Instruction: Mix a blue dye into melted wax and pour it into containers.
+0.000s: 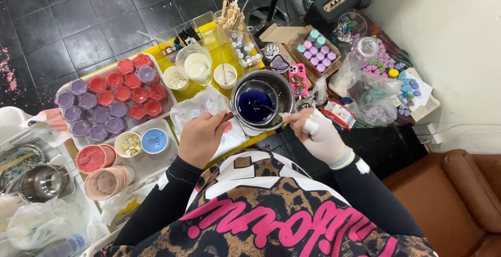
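The left hand [201, 137] closes its grip on the handle of a small pan [254, 103] holding dark blue liquid, set inside a larger steel pot [284, 92] on the yellow worktop [190, 92]. The gloved right hand [318, 134] pinches a thin stirrer [274, 112] dipped in the liquid. A tray of red and purple cups [112, 103] lies left.

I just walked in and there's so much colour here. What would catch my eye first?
Probably the tray of red and purple filled cups on the left of the yellow table. Next, the metal pot at the centre, holding a smaller pot of deep blue liquid, with the left hand and the gloved right hand at its near edge.
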